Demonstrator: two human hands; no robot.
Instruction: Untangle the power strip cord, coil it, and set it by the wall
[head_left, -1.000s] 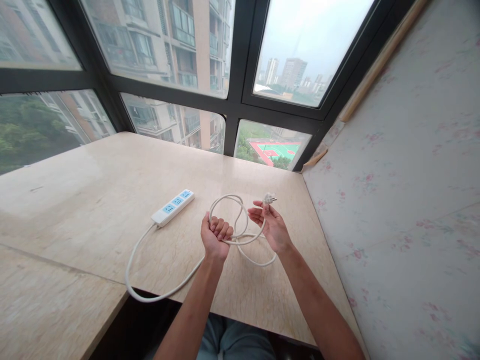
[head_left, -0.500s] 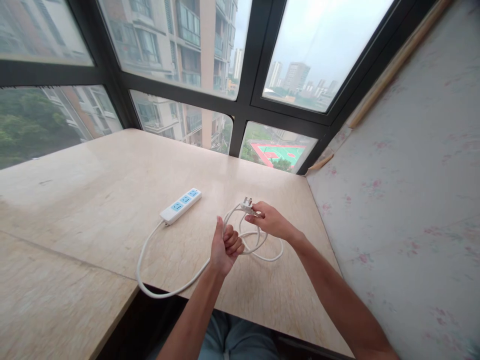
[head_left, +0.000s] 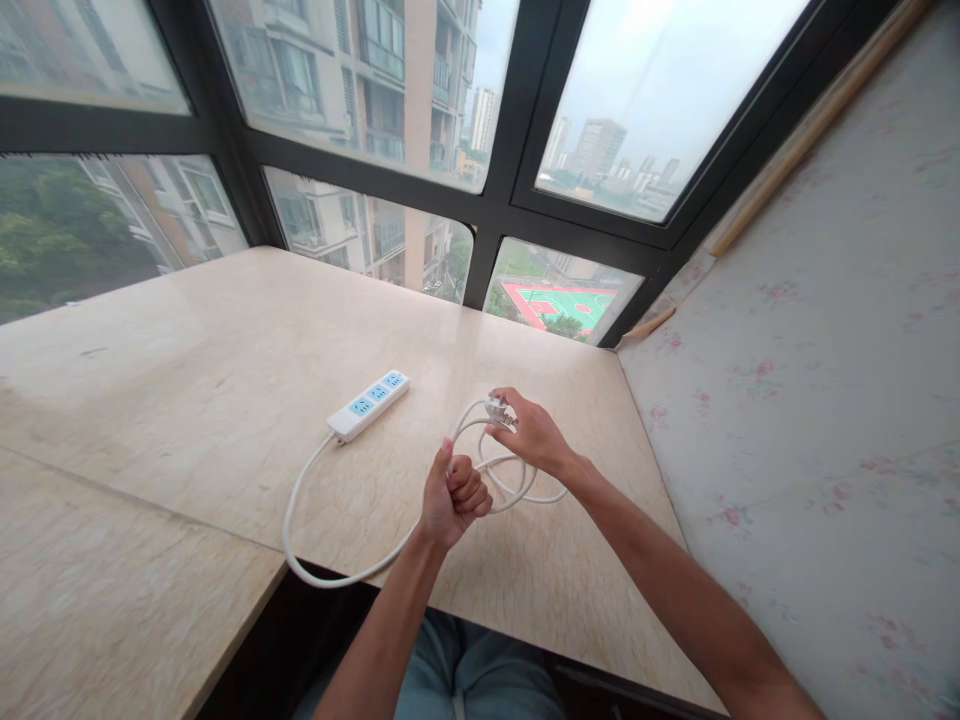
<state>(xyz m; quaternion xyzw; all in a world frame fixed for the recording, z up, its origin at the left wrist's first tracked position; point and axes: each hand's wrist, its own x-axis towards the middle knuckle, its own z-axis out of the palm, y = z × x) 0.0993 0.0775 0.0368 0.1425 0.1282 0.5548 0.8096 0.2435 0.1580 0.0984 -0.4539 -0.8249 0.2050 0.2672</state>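
Observation:
A white power strip [head_left: 369,406] with three blue socket faces lies on the pale stone-patterned counter [head_left: 225,370], left of my hands. Its white cord [head_left: 324,582] droops past the counter's front edge and runs up to my left hand [head_left: 454,496], which is wrapped in a fist around it, thumb upward. Loose loops of the same cord spread beyond that fist and under my right hand [head_left: 534,436]. The white plug [head_left: 495,408] is between the right thumb and fingers, which partly cover its prongs.
Dark-framed windows [head_left: 491,215] stand along the back of the counter. On the right rises a flower-patterned wall [head_left: 795,430]. A seam [head_left: 135,500] crosses the counter at left, and a dark gap [head_left: 255,650] opens below its front edge.
My right fingers have shifted forward over the plug, covering more of its prongs. The left fist keeps its hold on the cord. The view has moved slightly.

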